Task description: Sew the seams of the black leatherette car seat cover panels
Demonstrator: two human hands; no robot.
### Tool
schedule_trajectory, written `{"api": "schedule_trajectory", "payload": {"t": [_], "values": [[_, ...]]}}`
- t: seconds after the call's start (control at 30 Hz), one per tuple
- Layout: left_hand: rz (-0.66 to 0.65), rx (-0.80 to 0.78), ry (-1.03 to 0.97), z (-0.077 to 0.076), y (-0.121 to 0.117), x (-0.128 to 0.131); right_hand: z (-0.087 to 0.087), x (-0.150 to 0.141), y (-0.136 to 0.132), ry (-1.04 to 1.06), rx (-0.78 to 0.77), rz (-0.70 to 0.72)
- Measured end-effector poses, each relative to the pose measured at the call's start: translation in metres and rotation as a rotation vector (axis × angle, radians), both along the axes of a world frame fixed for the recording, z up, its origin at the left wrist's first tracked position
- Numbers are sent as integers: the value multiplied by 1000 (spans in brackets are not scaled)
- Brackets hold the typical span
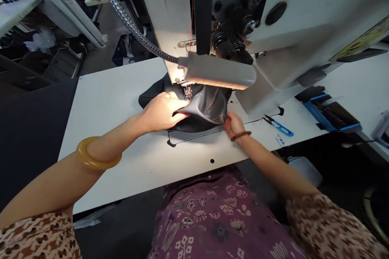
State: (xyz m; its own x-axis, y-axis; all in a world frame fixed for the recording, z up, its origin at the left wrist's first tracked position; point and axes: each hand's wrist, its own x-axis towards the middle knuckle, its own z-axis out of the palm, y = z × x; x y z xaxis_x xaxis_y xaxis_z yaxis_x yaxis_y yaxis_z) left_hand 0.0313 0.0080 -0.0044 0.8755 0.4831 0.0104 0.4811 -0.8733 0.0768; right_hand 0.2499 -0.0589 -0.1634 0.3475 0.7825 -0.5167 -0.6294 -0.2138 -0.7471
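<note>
A black leather piece (209,107) with red stitching lies on the white sewing table (115,97) under the presser foot (187,89) of a large sewing machine (273,28). My left hand (162,110) rests on the piece's left part, fingers closed over a folded edge just before the needle. A ring shows on one finger and an amber bangle sits on that forearm. My right hand (233,124) pinches the piece's right near edge. A brown bead bracelet circles that wrist.
A lamp (219,73) on a flexible neck lights the work from above. Blue thread snips (281,126) lie right of my right hand. A blue tray (331,113) with tools sits further right. Shelves and clutter stand beyond the table's left edge.
</note>
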Motion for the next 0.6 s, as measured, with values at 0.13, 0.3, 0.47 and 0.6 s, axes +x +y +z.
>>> {"api": "schedule_trajectory", "payload": {"t": [0.13, 0.3, 0.47, 0.6], "values": [[11, -15, -9, 4, 4, 2, -4, -60, -38, 334, -97, 180], [-38, -100, 13, 8, 4, 1, 3, -105, -26, 670, -85, 178], [1, -1, 114, 10, -1, 1, 24, -124, -25, 664, -25, 227], [29, 27, 173, 11, -2, 2, 38, -114, -25, 545, 84, -56]]}}
